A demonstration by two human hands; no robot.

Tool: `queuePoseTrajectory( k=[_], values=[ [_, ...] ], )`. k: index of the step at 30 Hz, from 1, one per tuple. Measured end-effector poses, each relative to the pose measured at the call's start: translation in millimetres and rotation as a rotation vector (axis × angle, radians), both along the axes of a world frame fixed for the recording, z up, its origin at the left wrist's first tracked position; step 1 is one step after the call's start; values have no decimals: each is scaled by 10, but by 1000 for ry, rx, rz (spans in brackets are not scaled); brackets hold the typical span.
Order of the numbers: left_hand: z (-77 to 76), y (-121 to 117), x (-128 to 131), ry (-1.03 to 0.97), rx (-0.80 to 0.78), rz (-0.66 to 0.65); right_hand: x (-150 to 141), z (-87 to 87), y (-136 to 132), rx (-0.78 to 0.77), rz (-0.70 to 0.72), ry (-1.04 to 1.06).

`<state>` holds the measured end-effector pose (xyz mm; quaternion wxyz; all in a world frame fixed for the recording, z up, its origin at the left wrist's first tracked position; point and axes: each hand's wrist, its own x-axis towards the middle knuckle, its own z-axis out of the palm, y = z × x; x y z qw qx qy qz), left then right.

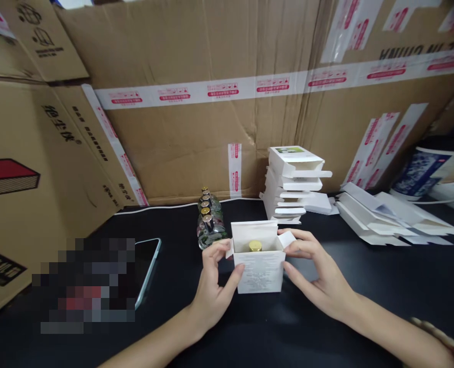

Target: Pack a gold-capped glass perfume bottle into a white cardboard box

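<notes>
White box: In the head view, the white box (260,276) is standing upright on the black table (265,332), near the person; its back panel (253,235) is rising, leaving the top open.
Gold cap: A gold cap (255,246) is showing inside the mouth; the front wall is hiding whatever lies below.
Left hand: The left hand (216,291) is curling half closed around the box, thumb pressing the front near its edge, fingertips meeting the left flap (230,249); this grip is presumably steadying it.
Right hand: The right hand (324,278) is holding the opposite side lightly, fingers bent at the right flap (287,238), thumb parted from them and resting by the side edge, probably balancing the left.
Bottles: A row of bottles (210,240) is standing just behind the left hand, apparently lined up to save room.
Stack: White cartons (288,189) are sitting piled behind the box, likely for compactness.
Flat cartons: Flattened cartons (372,220) are lying farther right, overlapping.
</notes>
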<state>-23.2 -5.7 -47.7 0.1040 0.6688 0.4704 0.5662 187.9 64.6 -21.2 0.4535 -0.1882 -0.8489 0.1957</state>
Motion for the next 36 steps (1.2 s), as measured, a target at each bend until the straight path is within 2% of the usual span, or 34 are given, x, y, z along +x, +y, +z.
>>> queuePoseTrajectory(
  k=[6,10,15,18,20,24,27,31,36],
  values=[
    [-7,-7,5,83,167,-48,-14,131,-22,59,-14,76],
    [-66,-18,-30,178,132,16,-1,180,-21,28,26,123],
    [-79,53,-14,356,123,97,-12,142,49,-297,86,96],
    [-59,92,9,323,38,68,-27,79,84,-445,93,78],
    [-46,101,17,273,-6,50,-28,45,87,-420,86,80],
    [-40,97,21,188,-74,-20,12,3,65,-119,63,62],
    [-49,93,23,166,-123,-28,48,-9,56,-7,46,-45],
    [-27,92,33,127,-146,-44,36,39,41,-82,37,-60],
    [11,90,51,65,-62,-95,14,119,15,-229,64,-10]
  ],
)
